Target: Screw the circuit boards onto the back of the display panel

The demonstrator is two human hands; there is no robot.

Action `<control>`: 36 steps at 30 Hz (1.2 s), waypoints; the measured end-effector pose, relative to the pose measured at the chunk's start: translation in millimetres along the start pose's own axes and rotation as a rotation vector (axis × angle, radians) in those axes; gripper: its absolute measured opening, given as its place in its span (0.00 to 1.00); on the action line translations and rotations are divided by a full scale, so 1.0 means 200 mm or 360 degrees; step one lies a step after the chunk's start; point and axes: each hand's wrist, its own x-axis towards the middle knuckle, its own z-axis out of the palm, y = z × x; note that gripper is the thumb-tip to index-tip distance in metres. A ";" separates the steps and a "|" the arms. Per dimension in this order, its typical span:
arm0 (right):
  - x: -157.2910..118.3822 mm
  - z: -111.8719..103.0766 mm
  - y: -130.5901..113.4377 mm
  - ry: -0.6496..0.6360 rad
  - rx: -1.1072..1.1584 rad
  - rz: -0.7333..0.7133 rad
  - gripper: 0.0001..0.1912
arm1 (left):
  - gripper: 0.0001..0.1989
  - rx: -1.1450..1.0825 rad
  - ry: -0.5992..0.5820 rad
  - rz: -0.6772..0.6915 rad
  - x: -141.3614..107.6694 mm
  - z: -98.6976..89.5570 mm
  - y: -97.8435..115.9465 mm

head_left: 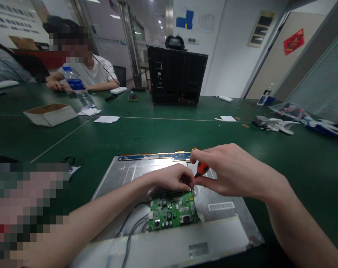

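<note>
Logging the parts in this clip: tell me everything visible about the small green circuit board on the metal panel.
The small green circuit board lies flat on the grey sheet-metal back of a display panel, towards its near edge. It carries small dark components, round capacitors and metal connectors along its near side. Grey cables leave its left side. At its far edge the left hand pinches something small, and the right hand holds an orange-handled screwdriver pointing down at the far right corner.

Both forearms are bare to the frame edge, with no sleeves, gloves, watch or rings showing. The left hand (171,178) enters from seven o'clock, the right hand (230,169) from four o'clock. Fingers are slim, nails short and unpainted.
</note>
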 end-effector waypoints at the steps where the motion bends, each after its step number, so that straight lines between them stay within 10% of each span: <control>1: 0.00 0.00 0.00 0.0003 -0.0047 0.0036 0.08 | 0.03 -0.0001 -0.0004 0.0003 0.00 0.00 0.00; 36: -0.01 -0.01 -0.01 -0.0052 -0.0038 0.0098 0.08 | 0.03 0.0026 0.0042 0.0004 0.00 0.01 0.01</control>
